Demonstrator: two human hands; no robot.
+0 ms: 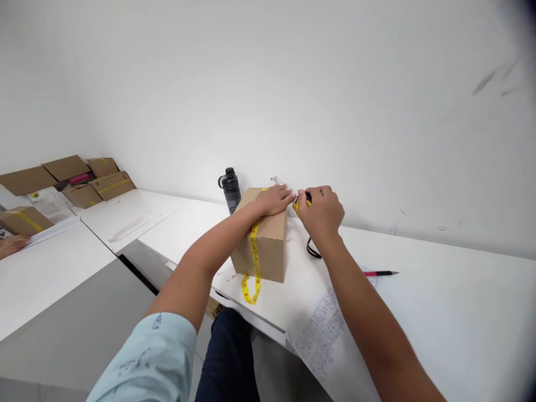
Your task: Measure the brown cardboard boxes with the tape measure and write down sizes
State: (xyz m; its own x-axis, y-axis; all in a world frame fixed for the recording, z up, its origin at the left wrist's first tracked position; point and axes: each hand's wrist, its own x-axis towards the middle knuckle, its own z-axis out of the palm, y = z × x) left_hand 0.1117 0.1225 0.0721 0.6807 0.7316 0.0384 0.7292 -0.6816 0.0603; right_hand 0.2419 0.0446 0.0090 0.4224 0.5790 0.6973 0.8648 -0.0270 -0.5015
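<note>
My left hand (pixel 275 200) lies flat on top of a brown cardboard box (pixel 270 259), fingers stretched towards the right. Closed round a yellow and black tape measure (pixel 297 207) is my right hand (pixel 323 211), just past the box's right edge. A short length of pale blade (pixel 278 181) shows behind my left fingers; my hands hide the rest of it. A yellow strip with red print (pixel 255 251) runs over the box and down its front, its lower end curling loose at the table edge. The tape measure's black wrist strap (pixel 313 249) hangs below my right hand.
A dark water bottle (pixel 231 192) stands behind the box by the wall. A printed sheet (pixel 320 329) and a red and black pencil (pixel 382 273) lie to the right. Far left, several cardboard boxes (pixel 111 184) sit near another person's hand (pixel 13 244).
</note>
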